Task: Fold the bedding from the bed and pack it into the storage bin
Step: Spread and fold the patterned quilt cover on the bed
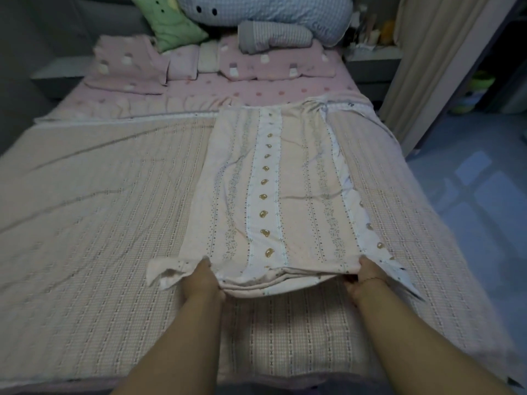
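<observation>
Gripping the near edge of a long, folded pale-pink sheet printed with floral stripes and a row of small brown bears (273, 192), both hands work at its bottom corners: the left hand (204, 276) has its fingers curled under the stacked layers at the near left corner, and the right hand (368, 273) does the same at the near right corner, fingers tucked beneath the fabric so that how tightly they close is hard to judge. The folded sheet lies lengthwise down the middle-right of the bed, resting on a pink checked woven blanket (94, 212) that covers most of the mattress. A loose flap of the sheet sticks out just left of the left hand. Wide bare blanket lies open to the left; to the right the blanket edge drops toward the blue-grey tiled floor (479, 195). At the head sit pink spotted pillows (128, 64), a green cushion (174, 22) and a blue checked plush (265, 10).
</observation>
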A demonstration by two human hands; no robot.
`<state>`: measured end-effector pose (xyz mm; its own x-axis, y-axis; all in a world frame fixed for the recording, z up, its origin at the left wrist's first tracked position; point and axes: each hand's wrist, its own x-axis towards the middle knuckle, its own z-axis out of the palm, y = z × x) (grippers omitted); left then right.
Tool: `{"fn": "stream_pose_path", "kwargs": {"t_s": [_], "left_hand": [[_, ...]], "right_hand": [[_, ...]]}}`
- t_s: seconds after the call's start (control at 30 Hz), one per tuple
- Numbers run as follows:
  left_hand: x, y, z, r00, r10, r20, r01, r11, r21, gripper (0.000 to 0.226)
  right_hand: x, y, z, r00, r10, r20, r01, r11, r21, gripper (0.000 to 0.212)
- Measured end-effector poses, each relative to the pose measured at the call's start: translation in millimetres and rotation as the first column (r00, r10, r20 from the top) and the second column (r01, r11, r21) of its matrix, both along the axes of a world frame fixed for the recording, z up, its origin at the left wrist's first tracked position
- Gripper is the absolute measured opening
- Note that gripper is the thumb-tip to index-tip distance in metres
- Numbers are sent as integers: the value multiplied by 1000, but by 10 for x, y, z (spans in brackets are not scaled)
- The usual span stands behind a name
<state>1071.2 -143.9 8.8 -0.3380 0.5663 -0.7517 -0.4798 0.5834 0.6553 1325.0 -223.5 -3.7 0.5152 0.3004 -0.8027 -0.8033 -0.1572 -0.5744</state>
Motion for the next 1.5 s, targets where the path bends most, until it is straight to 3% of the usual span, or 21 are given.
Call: {"fn": "stream_pose_path", "kwargs": {"t_s": [0.13, 0.6, 0.87, 1.0, 1.2, 1.5], "left_hand": [[49, 137, 134, 985, -79, -151, 95, 991, 99, 40], [201, 64, 620, 978, -142, -151, 187, 917, 352, 41], [-177, -403, 689, 945, -164, -282, 272, 871, 408, 48], [-451, -742, 715, 922, -152, -355, 304, 853, 424, 51], [-848, -1216, 883, 920, -132, -370, 295, 854, 429, 50], [-1078, -1446, 1053, 911, -135, -390, 302, 861, 408, 37]], "right_hand": [[90, 179, 190, 996, 50, 79, -54, 997, 50, 40], [78, 209, 768, 974, 70, 215, -98, 987, 124, 37], [-216, -392, 1058, 967, -4, 255, -11, 998, 59, 38], [-455, -776, 1162, 951, 34, 309, -31, 999, -14, 36], [-716, -1330, 1357, 921, 58, 385, -37, 997, -63, 46], [-864, -1608, 1563, 883, 58, 466, -37, 998, -55, 40]]}}
